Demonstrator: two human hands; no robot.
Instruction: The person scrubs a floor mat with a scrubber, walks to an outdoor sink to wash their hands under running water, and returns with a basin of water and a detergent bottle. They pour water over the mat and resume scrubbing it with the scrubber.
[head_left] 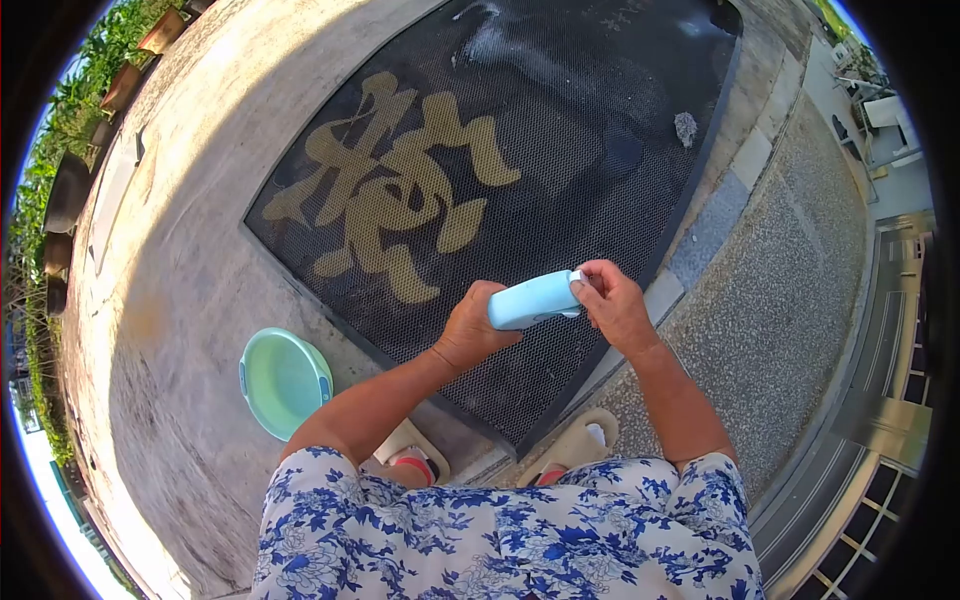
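A light blue bottle lies nearly level in front of my body, above the dark mat. My left hand is wrapped round the bottle's left end. At its right end, the fingers of my right hand pinch the small white cap. Below both hands spreads the black textured mat with a large yellowish character on it. A grey scrubbing ball rests on the mat's far right part, and whitish foam or powder marks its far end.
A pale green basin stands on the concrete left of the mat. My feet, in beige slippers, are at the mat's near corner. Potted plants line the far left. Pebbled paving and a metal door track lie to the right.
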